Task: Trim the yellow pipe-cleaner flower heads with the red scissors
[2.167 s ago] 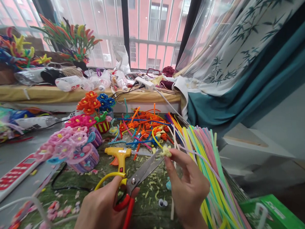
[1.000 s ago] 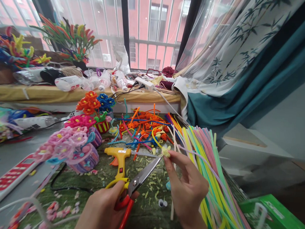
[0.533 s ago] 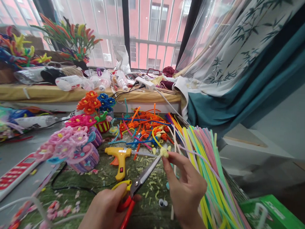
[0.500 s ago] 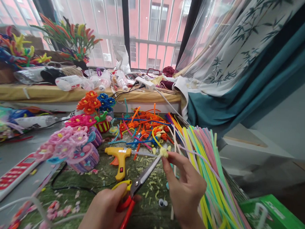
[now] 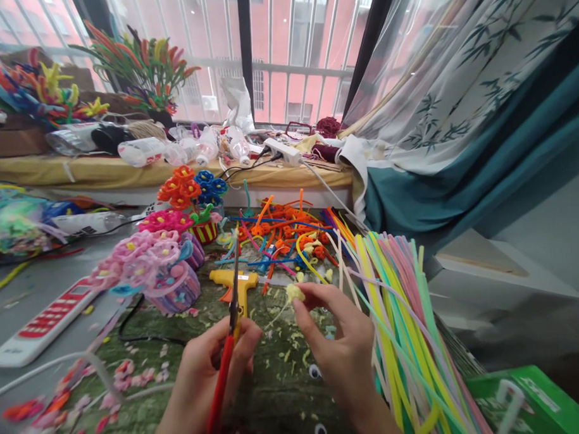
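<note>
My left hand (image 5: pixel 218 360) is closed around the scissors (image 5: pixel 229 341), whose blades point up and away and look shut, passing in front of the yellow glue gun (image 5: pixel 242 280). Between the thumb and fingertips of my right hand (image 5: pixel 339 345) is a small pale yellow fuzzy piece (image 5: pixel 294 293). A thin pale strand hangs from its lower left. The blades are apart from the piece. Yellow trimmings (image 5: pixel 285 340) lie scattered on the green mat under my hands.
Pipe-cleaner flowers in pots (image 5: pixel 173 289) stand at left beyond a white-and-red glue stick pack (image 5: pixel 46 325). Orange pieces (image 5: pixel 289 223) lie behind. Long pastel pipe cleaners (image 5: pixel 400 322) fill the right, near a green box (image 5: pixel 530 409). Googly eyes (image 5: pixel 320 433) lie in front.
The scissors have swung away from the yellow piece to upright, and their blades now look closed. My right hand has moved slightly left with the piece. The view has shifted a little.
</note>
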Available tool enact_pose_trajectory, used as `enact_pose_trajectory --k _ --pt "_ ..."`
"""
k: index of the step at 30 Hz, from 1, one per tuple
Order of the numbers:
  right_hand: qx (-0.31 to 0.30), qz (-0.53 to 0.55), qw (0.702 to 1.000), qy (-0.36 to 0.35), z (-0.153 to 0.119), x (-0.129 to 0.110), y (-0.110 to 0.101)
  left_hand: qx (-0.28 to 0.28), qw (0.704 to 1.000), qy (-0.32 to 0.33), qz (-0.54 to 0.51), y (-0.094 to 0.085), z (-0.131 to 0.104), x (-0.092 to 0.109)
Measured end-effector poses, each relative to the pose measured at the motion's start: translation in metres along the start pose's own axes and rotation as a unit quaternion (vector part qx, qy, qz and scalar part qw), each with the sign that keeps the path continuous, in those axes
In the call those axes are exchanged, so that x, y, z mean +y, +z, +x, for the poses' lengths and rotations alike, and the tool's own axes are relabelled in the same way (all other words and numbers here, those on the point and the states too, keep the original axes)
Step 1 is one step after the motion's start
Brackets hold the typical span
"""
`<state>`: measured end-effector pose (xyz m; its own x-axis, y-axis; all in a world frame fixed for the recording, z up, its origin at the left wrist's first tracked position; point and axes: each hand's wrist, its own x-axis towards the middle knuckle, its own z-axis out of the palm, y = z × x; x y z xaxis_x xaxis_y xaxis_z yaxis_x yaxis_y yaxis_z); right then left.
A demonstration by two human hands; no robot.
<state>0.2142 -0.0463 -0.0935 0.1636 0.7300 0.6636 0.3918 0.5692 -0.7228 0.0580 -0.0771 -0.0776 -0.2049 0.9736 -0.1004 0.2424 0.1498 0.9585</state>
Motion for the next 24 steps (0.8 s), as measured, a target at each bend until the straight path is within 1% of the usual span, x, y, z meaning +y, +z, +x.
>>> enact_pose_trajectory --k 3,7,9,11,14,18,21,24 --pt "-0.019 -0.005 1.000 -0.022 0.002 -0.006 0.001 -0.034 0.999 -0.017 -0.026 0.000 -0.003 0.007" --pt "-0.034 -0.003 0.999 -0.024 0.001 -0.008 0.002 -0.083 0.992 -0.033 -0.086 -0.002 -0.005 0.006" --pt "-0.042 0.002 0.999 -0.027 0.000 -0.008 0.003 -0.096 0.990 -0.046 -0.094 -0.003 -0.005 0.005" --pt "-0.048 0.009 0.999 -0.024 -0.001 -0.007 0.003 -0.094 0.990 -0.051 -0.091 -0.003 -0.005 0.003" --pt "-0.063 0.036 0.997 0.013 -0.001 -0.003 0.003 -0.101 0.987 -0.039 -0.118 -0.004 -0.003 0.000" --pt "-0.087 0.080 0.992 0.049 0.000 0.000 0.003 -0.144 0.978 -0.029 -0.146 -0.008 0.001 -0.010" --pt "-0.079 0.095 0.990 0.067 -0.001 0.000 0.004 -0.157 0.973 -0.038 -0.165 -0.008 0.004 -0.014" --pt "-0.070 0.097 0.989 0.090 -0.002 0.000 0.005 -0.162 0.968 -0.047 -0.184 -0.006 0.003 -0.013"
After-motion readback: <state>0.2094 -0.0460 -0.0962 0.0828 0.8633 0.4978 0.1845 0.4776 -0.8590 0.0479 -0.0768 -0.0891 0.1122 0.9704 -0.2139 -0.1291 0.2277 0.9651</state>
